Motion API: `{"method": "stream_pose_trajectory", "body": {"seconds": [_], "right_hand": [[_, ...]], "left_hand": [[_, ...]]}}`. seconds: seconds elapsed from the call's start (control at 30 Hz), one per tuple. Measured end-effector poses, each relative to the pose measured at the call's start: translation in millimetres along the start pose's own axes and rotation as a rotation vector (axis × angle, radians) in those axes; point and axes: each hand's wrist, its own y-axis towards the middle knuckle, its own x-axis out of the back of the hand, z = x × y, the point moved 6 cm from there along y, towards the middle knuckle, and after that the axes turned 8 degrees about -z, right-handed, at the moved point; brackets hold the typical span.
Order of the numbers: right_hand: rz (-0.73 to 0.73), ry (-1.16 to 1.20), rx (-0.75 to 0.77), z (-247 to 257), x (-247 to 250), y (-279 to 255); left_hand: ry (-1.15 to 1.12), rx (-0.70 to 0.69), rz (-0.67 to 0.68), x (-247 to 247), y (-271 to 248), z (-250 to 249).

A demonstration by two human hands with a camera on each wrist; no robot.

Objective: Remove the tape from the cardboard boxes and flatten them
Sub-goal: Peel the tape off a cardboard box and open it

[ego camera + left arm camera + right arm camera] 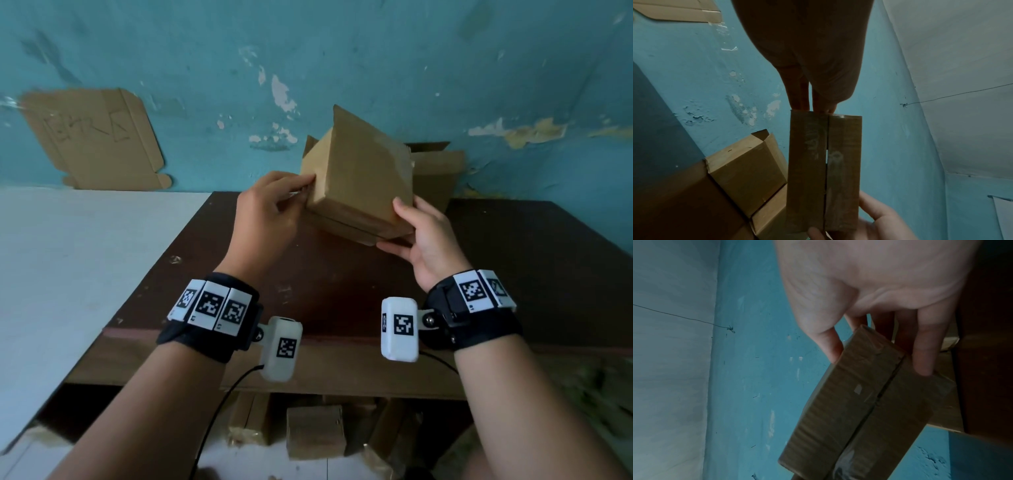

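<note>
A small closed cardboard box is held tilted above the dark brown table, one corner pointing up. My left hand pinches its left edge with thumb and forefinger. My right hand grips the lower right corner, thumb on the top face and fingers underneath. In the left wrist view the box shows its centre seam under clear tape, with my left hand at the seam's end. The right wrist view shows my right hand round the box.
An open cardboard box stands behind on the table against the blue wall. A flattened cardboard sheet leans on the wall at the left, above a white surface. Several more boxes lie on the floor under the table.
</note>
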Motion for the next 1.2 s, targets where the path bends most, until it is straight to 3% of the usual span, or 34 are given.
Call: {"method": "stream_pose_trajectory", "body": {"seconds": [0.4,0.73,1.07,1.2], "right_hand": [[-0.063,0.065,-0.09,-7,1,4],[0.033,0.36,-0.183,-9,-2,3],[0.035,0.418,-0.112,-5,-1,5],[0.024,0.41,-0.102,-6,-2,5]], "left_hand": [[-0.132,-0.002,0.085,-2,2,-13],[-0.104,-0.093,-0.019,5,-4,-26],[-0.1,0.036,0.019,1,-2,-15],[-0.114,-0.004,-0.014,3,-3,-17]]}}
